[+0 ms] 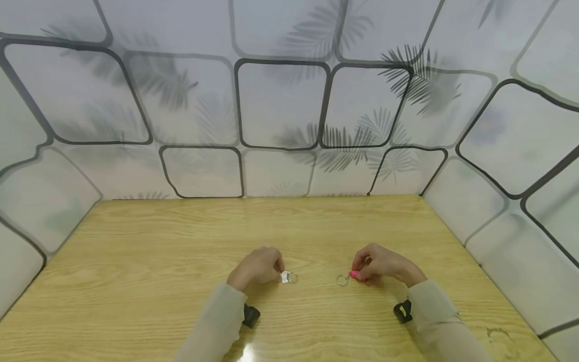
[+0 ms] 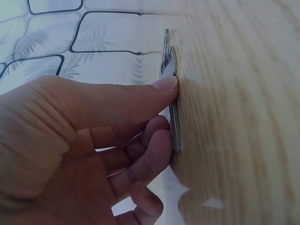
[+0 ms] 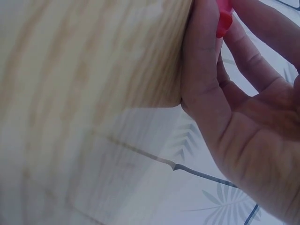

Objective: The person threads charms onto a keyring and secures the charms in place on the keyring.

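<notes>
My left hand (image 1: 260, 266) pinches a flat silver metal keychain (image 1: 286, 277) low over the wooden table, with its thin split ring (image 1: 294, 278) pointing right. From the left wrist, the metal piece (image 2: 174, 119) looks thin and stands between thumb and fingers, close to the tabletop. A small bright pink keychain (image 1: 354, 274) is pinched in my right hand (image 1: 382, 262); its silver ring (image 1: 342, 280) extends left along the table. The right wrist view shows only the rounded end of the pink piece (image 3: 224, 23) between the fingers, the rest being cut off or hidden.
The light wood table (image 1: 181, 241) reaches back to a pale wall covering (image 1: 280, 110) with dark outlines and leaf prints, which also rises on both sides. Black wrist devices (image 1: 251, 315) sit under the sleeves. A dark curved mark (image 1: 498, 331) shows at the right.
</notes>
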Action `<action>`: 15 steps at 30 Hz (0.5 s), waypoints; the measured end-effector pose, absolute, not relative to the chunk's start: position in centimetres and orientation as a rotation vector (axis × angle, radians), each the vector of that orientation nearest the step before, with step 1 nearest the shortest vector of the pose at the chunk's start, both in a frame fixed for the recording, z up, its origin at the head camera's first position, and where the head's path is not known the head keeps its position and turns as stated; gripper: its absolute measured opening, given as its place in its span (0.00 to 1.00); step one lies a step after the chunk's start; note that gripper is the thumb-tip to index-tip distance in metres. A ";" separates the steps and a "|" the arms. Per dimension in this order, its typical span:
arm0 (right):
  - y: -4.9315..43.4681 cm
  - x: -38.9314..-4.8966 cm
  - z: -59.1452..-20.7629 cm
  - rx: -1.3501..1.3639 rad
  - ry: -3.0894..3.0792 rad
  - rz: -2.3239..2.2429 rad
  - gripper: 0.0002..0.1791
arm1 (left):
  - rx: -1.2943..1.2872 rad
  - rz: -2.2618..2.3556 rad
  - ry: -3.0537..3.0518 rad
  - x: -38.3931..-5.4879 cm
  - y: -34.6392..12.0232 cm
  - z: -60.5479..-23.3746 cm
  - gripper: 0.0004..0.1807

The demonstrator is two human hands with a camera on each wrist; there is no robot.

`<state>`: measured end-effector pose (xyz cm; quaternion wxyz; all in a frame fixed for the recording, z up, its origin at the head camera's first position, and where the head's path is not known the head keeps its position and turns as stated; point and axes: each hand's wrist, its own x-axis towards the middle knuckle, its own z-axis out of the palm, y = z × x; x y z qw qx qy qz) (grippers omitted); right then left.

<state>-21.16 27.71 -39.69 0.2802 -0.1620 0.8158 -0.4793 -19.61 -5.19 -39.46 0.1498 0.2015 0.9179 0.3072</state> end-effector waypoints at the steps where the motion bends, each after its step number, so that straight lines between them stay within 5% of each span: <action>1: 27.7 -21.2 -39.7 -0.429 2.189 -1.285 0.03 | 0.582 0.873 2.647 -19.6 -5.2 -39.5 0.08; 15: 28.0 -21.3 -39.8 -0.435 2.188 -1.269 0.05 | 0.718 0.866 2.650 -19.1 -5.4 -39.7 0.10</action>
